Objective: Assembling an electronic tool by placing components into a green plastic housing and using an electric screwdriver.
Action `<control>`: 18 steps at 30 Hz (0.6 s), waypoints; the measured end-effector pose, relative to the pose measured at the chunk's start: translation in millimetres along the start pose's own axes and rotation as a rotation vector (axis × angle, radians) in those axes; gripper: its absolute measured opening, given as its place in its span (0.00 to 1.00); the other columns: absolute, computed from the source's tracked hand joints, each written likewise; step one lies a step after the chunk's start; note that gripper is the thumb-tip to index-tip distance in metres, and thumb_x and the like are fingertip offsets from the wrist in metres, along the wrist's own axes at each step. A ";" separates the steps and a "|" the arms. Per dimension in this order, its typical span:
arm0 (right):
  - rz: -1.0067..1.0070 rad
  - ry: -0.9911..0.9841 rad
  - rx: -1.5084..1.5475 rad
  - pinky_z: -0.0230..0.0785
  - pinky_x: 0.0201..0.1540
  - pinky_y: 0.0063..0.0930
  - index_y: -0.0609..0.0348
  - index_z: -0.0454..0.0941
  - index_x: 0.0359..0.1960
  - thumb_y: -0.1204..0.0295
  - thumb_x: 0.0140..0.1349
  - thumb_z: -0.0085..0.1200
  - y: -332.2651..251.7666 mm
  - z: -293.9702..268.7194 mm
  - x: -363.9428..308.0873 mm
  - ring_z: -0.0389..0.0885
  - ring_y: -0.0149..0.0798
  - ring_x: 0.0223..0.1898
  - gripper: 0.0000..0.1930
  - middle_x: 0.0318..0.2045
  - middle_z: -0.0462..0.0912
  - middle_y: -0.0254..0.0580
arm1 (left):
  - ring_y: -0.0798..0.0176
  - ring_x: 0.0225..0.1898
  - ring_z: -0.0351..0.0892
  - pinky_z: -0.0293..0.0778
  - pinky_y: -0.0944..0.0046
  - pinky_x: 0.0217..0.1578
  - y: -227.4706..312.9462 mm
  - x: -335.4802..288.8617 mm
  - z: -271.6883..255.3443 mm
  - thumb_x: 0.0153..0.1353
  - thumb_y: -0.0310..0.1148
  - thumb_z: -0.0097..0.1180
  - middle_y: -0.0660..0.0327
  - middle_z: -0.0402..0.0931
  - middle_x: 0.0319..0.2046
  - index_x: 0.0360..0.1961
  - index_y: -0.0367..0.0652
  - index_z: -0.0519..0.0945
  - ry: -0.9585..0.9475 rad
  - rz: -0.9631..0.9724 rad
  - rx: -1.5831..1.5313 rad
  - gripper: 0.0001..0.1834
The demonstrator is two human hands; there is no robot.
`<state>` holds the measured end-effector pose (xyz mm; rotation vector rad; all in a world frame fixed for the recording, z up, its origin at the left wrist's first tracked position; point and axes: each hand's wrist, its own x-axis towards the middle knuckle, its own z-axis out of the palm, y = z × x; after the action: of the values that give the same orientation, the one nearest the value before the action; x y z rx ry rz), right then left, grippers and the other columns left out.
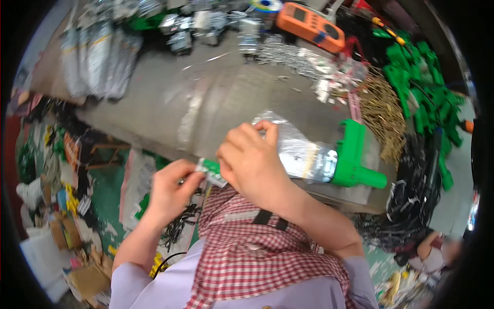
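Observation:
A small green-and-white packet (212, 172) is stretched between my hands at the table's near edge. My left hand (175, 188) pinches its left end between thumb and fingers. My right hand (252, 159) curls closed over its right end, and the fingertips there are partly hidden. Just beyond and to the right of that hand lies a clear plastic bag (296, 152) with silvery contents. The bag reaches to a green plastic housing (351, 157) with a stubby round handle, resting near the table's front right edge.
Bundles of wrapped strips (98, 64) lie at the back left, with metal parts (180, 36) beside them. An orange device (310, 27) stands at the back. Brass-coloured pins (383, 110), green housings (419, 77) and black cables (417, 185) heap up on the right. Another person (429, 252) is at lower right.

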<state>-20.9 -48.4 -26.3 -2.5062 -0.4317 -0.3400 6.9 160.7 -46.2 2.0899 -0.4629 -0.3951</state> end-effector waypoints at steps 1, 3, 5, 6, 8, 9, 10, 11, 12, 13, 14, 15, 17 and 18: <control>0.075 0.120 -0.010 0.58 0.52 0.44 0.55 0.78 0.28 0.75 0.45 0.60 11.8 -15.5 -4.3 0.74 0.38 0.41 0.07 0.31 0.76 0.35 | 0.64 0.26 0.75 0.70 0.64 0.29 0.1 4.1 -7.8 0.55 0.22 0.59 0.57 0.77 0.25 0.30 0.35 0.80 0.019 -0.012 0.044 0.02; 0.203 0.336 -0.118 0.58 0.50 0.40 0.53 0.79 0.29 0.76 0.47 0.60 29.7 -43.6 -11.4 0.75 0.37 0.40 0.07 0.31 0.77 0.33 | 0.62 0.26 0.74 0.70 0.63 0.29 -9.5 3.3 -31.5 0.54 0.23 0.60 0.57 0.75 0.24 0.28 0.35 0.79 0.144 0.054 0.103 0.02; 0.422 0.501 -0.179 0.58 0.48 0.37 0.52 0.79 0.29 0.74 0.49 0.61 65.3 -84.1 -46.9 0.75 0.37 0.38 0.06 0.30 0.77 0.32 | 0.61 0.26 0.75 0.70 0.63 0.29 10.8 19.9 -23.6 0.54 0.22 0.60 0.57 0.75 0.24 0.28 0.36 0.79 0.212 0.145 0.149 0.02; 0.565 0.541 -0.172 0.57 0.48 0.36 0.53 0.80 0.30 0.74 0.50 0.61 74.0 -99.3 -63.9 0.76 0.38 0.37 0.05 0.29 0.77 0.33 | 0.59 0.28 0.75 0.71 0.62 0.31 30.1 30.2 -12.9 0.53 0.23 0.61 0.57 0.75 0.25 0.28 0.37 0.79 0.186 0.254 0.191 0.03; 0.622 0.542 -0.309 0.57 0.47 0.36 0.53 0.80 0.29 0.73 0.50 0.61 87.5 -106.5 -89.2 0.76 0.38 0.37 0.05 0.29 0.77 0.33 | 0.52 0.37 0.76 0.72 0.58 0.38 52.4 52.5 9.8 0.49 0.25 0.64 0.56 0.76 0.35 0.33 0.39 0.79 0.041 0.552 0.338 0.10; 0.665 0.529 -0.433 0.57 0.47 0.36 0.53 0.80 0.29 0.73 0.50 0.61 93.2 -110.0 -99.2 0.76 0.38 0.37 0.05 0.29 0.77 0.34 | 0.49 0.46 0.73 0.70 0.56 0.47 67.3 60.2 25.9 0.47 0.28 0.66 0.54 0.75 0.41 0.42 0.39 0.78 -0.065 0.563 0.358 0.19; 0.678 0.540 -0.444 0.57 0.47 0.36 0.53 0.80 0.29 0.73 0.50 0.61 92.1 -110.2 -103.4 0.76 0.38 0.37 0.05 0.29 0.77 0.34 | 0.48 0.51 0.71 0.69 0.54 0.50 81.6 68.3 36.3 0.46 0.30 0.68 0.53 0.73 0.46 0.51 0.40 0.75 -0.165 0.645 0.426 0.28; 0.667 0.509 -0.455 0.57 0.47 0.36 0.54 0.79 0.28 0.73 0.50 0.61 89.2 -107.4 -104.0 0.76 0.39 0.37 0.04 0.29 0.77 0.34 | 0.48 0.51 0.70 0.70 0.53 0.49 89.1 75.1 49.3 0.46 0.30 0.68 0.53 0.73 0.46 0.53 0.39 0.73 -0.225 0.683 0.412 0.30; 0.653 0.478 -0.463 0.56 0.48 0.35 0.54 0.79 0.28 0.73 0.50 0.61 87.3 -104.9 -103.2 0.76 0.39 0.37 0.04 0.29 0.77 0.35 | 0.47 0.51 0.70 0.70 0.52 0.48 92.2 81.7 59.0 0.45 0.30 0.69 0.52 0.73 0.45 0.55 0.39 0.72 -0.283 0.720 0.401 0.33; 0.664 0.454 -0.380 0.57 0.48 0.34 0.55 0.80 0.30 0.74 0.52 0.60 84.9 -106.3 -103.0 0.76 0.39 0.38 0.04 0.29 0.78 0.35 | 0.47 0.51 0.70 0.70 0.52 0.48 95.7 87.5 61.9 0.45 0.30 0.69 0.52 0.73 0.45 0.55 0.39 0.72 -0.288 0.735 0.403 0.33; 0.668 0.467 -0.386 0.57 0.48 0.34 0.55 0.80 0.30 0.74 0.52 0.60 84.1 -110.7 -103.9 0.76 0.39 0.38 0.04 0.29 0.78 0.35 | 0.46 0.49 0.71 0.70 0.51 0.47 99.2 92.7 63.7 0.44 0.29 0.69 0.52 0.73 0.44 0.53 0.38 0.72 -0.375 0.706 0.407 0.32; 0.618 0.422 -0.242 0.59 0.47 0.34 0.56 0.81 0.31 0.74 0.53 0.59 84.4 -114.6 -104.9 0.76 0.40 0.39 0.04 0.30 0.79 0.36 | 0.45 0.46 0.72 0.70 0.50 0.45 101.7 95.2 65.9 0.44 0.28 0.68 0.52 0.73 0.42 0.51 0.37 0.73 -0.459 0.670 0.411 0.30; 0.560 0.381 -0.101 0.61 0.47 0.34 0.57 0.81 0.33 0.75 0.54 0.58 84.2 -126.0 -105.5 0.77 0.41 0.39 0.05 0.32 0.80 0.37 | 0.45 0.43 0.72 0.70 0.51 0.43 108.6 92.6 63.5 0.43 0.26 0.68 0.52 0.73 0.40 0.48 0.37 0.73 -0.508 0.634 0.371 0.28; 0.549 0.381 -0.055 0.64 0.47 0.34 0.59 0.81 0.34 0.75 0.55 0.58 85.3 -136.0 -106.5 0.77 0.42 0.39 0.06 0.33 0.80 0.39 | 0.45 0.40 0.73 0.71 0.51 0.41 111.2 92.3 62.8 0.42 0.25 0.68 0.53 0.72 0.37 0.45 0.37 0.74 -0.560 0.599 0.326 0.25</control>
<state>-106.5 -217.9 6.4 -2.4113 0.4133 -0.5895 40.6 16.2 6.6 1.9944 -1.5225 -0.5672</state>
